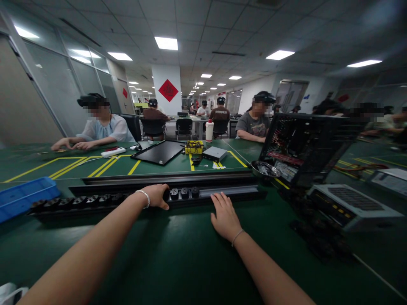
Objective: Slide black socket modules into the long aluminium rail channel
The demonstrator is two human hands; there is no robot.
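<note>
Table (178,262): green, yellow-marked. Computer case (305,148): black, open, at right. Rail (244,196): long, black, channelled, lying crosswise before the person. Left hand (155,196): thumb and forefinger closed around one round black piece (166,195) in the channel. Right hand (226,218): fingers extended, touching the rail's near edge. Similar pieces (184,193): three, seated between the hands.

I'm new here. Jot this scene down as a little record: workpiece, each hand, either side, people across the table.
Workpiece: long black strip on a green table, holding a row of black pieces
Left hand: thumb and fingers at the row; grip unclear
Right hand: open, fingertips at the strip
Left side: blue tray
Right side: computer case, grey metal box
People across: one on the left, one on the right
</note>
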